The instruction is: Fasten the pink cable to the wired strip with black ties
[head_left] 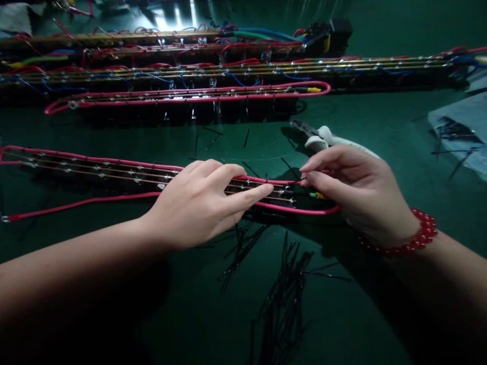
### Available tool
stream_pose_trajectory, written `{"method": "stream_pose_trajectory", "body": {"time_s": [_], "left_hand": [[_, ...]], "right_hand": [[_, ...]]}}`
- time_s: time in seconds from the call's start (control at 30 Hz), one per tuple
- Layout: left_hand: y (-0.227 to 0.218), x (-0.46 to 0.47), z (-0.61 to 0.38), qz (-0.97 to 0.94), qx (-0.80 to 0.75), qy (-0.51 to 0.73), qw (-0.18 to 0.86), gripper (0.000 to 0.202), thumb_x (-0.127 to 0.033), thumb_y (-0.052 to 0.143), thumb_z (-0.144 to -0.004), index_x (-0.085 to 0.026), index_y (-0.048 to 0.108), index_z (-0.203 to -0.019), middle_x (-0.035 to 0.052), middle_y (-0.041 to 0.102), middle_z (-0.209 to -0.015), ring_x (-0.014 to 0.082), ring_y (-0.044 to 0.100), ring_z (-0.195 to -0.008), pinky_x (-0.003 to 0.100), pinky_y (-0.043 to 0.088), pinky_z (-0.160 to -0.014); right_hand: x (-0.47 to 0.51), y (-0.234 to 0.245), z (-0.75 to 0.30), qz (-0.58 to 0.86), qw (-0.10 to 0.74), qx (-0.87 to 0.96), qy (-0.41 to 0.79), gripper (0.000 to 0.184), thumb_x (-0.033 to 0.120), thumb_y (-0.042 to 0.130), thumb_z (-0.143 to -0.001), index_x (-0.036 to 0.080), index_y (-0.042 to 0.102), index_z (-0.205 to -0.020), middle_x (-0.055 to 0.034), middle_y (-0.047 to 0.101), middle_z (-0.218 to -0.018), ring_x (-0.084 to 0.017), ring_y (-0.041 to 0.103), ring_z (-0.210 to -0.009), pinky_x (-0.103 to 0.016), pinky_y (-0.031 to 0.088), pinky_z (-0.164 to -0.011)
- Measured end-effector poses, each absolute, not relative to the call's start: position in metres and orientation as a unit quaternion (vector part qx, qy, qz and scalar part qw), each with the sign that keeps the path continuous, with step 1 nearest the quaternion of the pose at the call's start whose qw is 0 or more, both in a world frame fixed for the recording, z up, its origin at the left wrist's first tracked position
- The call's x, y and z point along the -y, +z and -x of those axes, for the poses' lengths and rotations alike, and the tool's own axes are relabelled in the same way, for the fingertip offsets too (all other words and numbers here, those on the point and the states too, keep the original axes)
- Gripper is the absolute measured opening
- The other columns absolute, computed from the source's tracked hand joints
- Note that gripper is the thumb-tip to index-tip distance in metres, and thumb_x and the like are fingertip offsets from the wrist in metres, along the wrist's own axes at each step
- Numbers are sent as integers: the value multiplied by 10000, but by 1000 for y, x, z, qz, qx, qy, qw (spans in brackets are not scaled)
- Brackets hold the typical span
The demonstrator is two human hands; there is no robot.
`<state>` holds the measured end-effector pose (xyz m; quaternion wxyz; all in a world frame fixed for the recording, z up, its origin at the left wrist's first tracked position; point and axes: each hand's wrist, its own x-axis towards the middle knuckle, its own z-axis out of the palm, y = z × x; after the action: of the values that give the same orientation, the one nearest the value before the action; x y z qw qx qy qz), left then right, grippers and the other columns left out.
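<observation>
Pink-red: wire (304, 211) under the left hand (198, 203). Dark green: mat (380, 116). Black: ties (281, 284) below the grip. White: cutter handles (335, 139) behind the right hand (353, 192). Red beads: bracelet (422, 235) at its wrist.

Dim, green-cast exposure, with white glare streaks on the table top (380, 116) far beyond the fingers (251, 195), deep shadow just beneath them, blurred edges.

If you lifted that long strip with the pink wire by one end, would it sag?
Probably stiff: the strip lies straight along its metal rails. The pink wire looks floppy; its loose end curves away. Long, so likely awkward one-handed; the left hand rests on it, the right hand pinches a tie.
</observation>
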<state>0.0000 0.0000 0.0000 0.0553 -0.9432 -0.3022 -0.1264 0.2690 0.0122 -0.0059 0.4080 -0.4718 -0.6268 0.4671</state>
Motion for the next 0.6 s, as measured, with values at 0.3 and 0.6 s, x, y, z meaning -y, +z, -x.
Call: {"method": "stream_pose_trajectory", "body": {"time_s": [0.3,0.6], "left_hand": [[-3,1,-3,947,275,-161,39,389,-252,514,-991,-216,593,-1370,155,643,-1256,329,655,-1128,475,579,-853],[-4,3,-5,942,282,-179,39,369,-228,534,-979,-212,595,-1343,143,661,-1255,319,666,-1112,451,569,-827]], "right_hand": [[-7,9,-269,475,356,769,238,67,231,695,-877,207,727,-931,-12,746,-905,-143,672,-800,-336,552,-792],[-4,15,-267,488,373,750,246,96,196,723,-852,262,741,-919,8,740,-891,-174,699,-790,-343,582,-734]]}}
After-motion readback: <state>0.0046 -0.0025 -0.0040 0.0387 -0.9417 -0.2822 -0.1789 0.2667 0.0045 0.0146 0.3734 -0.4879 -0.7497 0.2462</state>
